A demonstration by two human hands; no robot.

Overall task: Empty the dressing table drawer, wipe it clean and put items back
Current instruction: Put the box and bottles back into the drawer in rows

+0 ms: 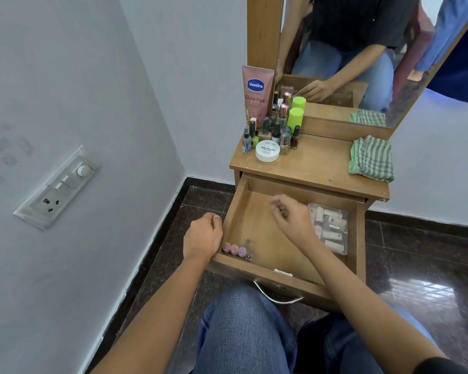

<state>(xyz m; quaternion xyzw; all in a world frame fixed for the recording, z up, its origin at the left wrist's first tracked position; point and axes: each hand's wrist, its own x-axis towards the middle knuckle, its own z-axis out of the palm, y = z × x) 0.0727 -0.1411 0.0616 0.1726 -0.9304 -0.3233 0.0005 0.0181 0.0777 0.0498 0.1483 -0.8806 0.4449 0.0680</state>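
The drawer (257, 233) stands pulled out under the table (322, 168). The left hand (201, 236) rests curled on its left wall, grip narrow, holding nothing visible. The right hand (291, 215) hovers inside, fingers pinched on something small and blurred. A clear case (331, 228) lies at the right, small pink-capped bottles (234, 249) in the near-left corner. Cosmetics and a striped cloth (372, 159) sit on the table.

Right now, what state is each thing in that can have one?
Drawer: pulled open, partly emptied.
Clear plastic box: in the drawer's right side, lid shut.
Small pink-capped bottles: lying in the drawer's front left corner.
Checked cloth: folded on the tabletop, unused.
Vaseline tube: upright on the tabletop.
Left hand: fisted at the drawer's left edge.
Right hand: over the drawer, fingers curled, contents unclear.
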